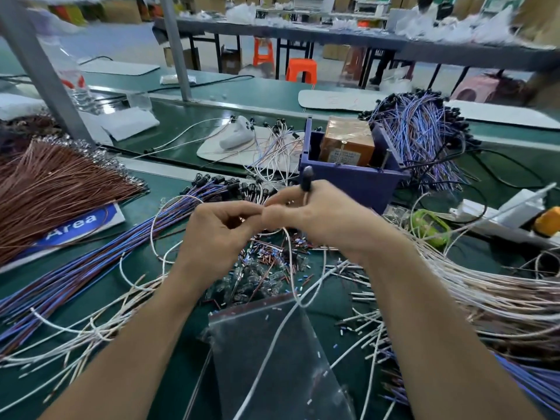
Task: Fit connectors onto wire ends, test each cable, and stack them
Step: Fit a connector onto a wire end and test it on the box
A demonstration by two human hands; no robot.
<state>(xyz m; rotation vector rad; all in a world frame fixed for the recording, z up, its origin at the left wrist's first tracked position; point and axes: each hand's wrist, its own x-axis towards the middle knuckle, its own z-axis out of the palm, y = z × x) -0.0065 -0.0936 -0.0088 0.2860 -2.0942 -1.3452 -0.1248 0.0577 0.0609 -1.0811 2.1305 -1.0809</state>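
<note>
Midway, seemingly: left hand (218, 234) and right hand (318, 219) curled, pinching one white wire (266, 354). At nine o'clock, finished blue cables (91, 262); at three o'clock, many bare wires (485, 292) left.

I count two orange plastic stools (301, 71) at 12 o'clock, one dark blue plastic bin (357, 183) at 1 o'clock with one brown taped carton (348, 140) inside, one clear plastic zip bag (303, 374) at 6 o'clock, one blue-and-white sign (91, 219) at 9 o'clock. The loose white wires (274, 341) are too many for me to count.
</note>
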